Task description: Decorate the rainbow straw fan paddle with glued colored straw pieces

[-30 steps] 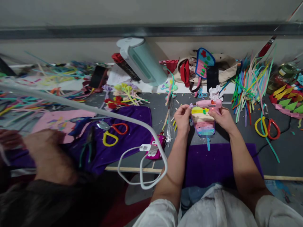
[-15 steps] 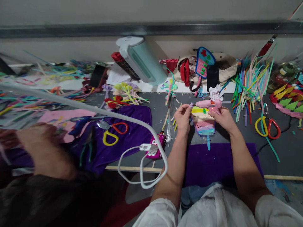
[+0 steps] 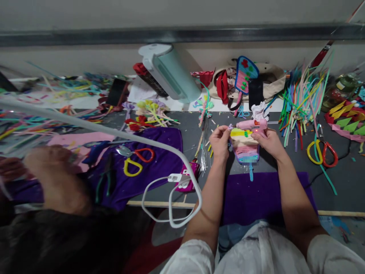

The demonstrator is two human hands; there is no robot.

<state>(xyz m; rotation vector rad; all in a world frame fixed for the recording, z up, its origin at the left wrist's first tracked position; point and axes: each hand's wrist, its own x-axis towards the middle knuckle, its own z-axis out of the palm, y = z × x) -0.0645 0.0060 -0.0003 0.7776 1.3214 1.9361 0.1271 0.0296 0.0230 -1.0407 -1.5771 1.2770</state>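
Observation:
My right hand (image 3: 264,139) grips the handle of a pink hot glue gun (image 3: 246,124), its nozzle pointing left and a glue stick jutting from the back. Between the thumb and fingers of my left hand (image 3: 220,140) is a small lilac piece (image 3: 230,126), right at the nozzle's tip; its exact kind is too small to tell. Beneath the gun lies a craft panel of pipe cleaners (image 3: 245,147) in yellow, cream, pink and blue bands, edged in purple, with a blue stem at its lower end. A purple cloth (image 3: 265,198) is nearer to me.
Scissors (image 3: 322,152) and bundled pipe cleaners (image 3: 305,99) are at right. A beige bag (image 3: 273,82) and a pale green pitcher (image 3: 173,74) stand behind. A white cable (image 3: 159,144) crosses the left side, near another person's hand (image 3: 51,171), more scissors (image 3: 134,160) and pliers (image 3: 105,179).
My hands, the glue gun and the lilac piece have hardly moved. At the left, the other person's hand has shifted slightly.

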